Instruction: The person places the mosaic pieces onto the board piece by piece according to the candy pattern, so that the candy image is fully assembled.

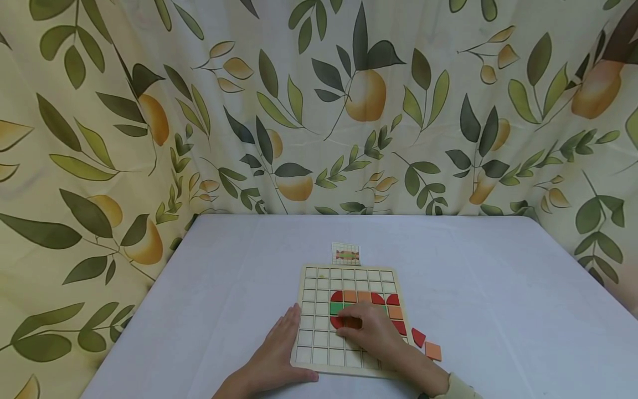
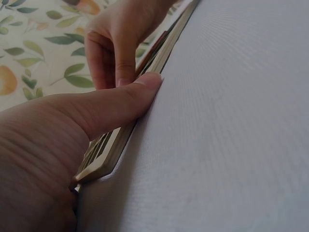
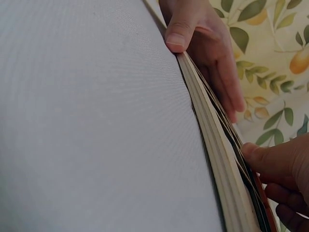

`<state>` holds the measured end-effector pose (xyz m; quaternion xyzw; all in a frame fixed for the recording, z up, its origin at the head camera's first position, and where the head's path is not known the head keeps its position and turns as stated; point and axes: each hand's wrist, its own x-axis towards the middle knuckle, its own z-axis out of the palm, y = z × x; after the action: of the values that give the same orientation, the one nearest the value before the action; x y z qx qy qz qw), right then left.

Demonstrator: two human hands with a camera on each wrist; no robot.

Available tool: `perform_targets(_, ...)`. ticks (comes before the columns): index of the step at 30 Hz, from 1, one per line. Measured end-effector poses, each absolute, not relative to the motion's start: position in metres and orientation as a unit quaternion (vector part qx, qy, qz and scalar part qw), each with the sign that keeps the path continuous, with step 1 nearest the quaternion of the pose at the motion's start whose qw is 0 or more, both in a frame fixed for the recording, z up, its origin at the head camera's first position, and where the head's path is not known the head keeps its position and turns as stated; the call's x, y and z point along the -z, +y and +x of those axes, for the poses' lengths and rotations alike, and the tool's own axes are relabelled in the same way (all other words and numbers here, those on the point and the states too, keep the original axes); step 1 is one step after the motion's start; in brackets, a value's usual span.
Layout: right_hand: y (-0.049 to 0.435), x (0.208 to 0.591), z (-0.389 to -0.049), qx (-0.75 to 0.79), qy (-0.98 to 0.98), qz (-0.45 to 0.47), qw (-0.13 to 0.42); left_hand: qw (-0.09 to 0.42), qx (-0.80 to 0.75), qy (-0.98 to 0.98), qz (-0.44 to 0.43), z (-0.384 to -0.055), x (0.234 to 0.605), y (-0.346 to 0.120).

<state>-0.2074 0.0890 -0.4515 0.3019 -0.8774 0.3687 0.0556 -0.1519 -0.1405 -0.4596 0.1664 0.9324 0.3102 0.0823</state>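
A square wooden grid board (image 1: 314, 324) lies on the table with coloured tiles set in its cells. My left hand (image 1: 274, 346) holds the board's near left corner, fingers straight along the left side and thumb on the near edge. My right hand (image 1: 376, 330) is over the middle of the board. Its thumb and finger pinch a rounded red tile (image 1: 336, 322) at the pattern's lower left. Just above that tile sits a green tile (image 1: 336, 308). Orange tiles (image 1: 350, 296) and more red tiles (image 1: 393, 300) show around the hand, which hides part of the pattern.
A small pattern card (image 1: 346, 254) touches or nearly touches the board's far edge. Off the board's right side lie a loose red tile (image 1: 418, 337) and a loose orange square tile (image 1: 433, 351). A leaf-and-fruit curtain (image 1: 369, 138) hangs behind the white table (image 1: 239, 266).
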Motion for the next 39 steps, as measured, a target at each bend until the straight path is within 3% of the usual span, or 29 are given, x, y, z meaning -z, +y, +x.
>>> perform_targets(18, 0.098, 0.446, -0.204, -0.365, -0.879, 0.302, 0.056, 0.087, -0.313, 0.932, 0.161, -0.153, 0.459, -0.140)
perform_targets(39, 0.166, 0.444, -0.190, -0.324, -0.888, 0.275, 0.176, 0.071, -0.314, 0.931, 0.175, -0.151, 0.460, -0.141)
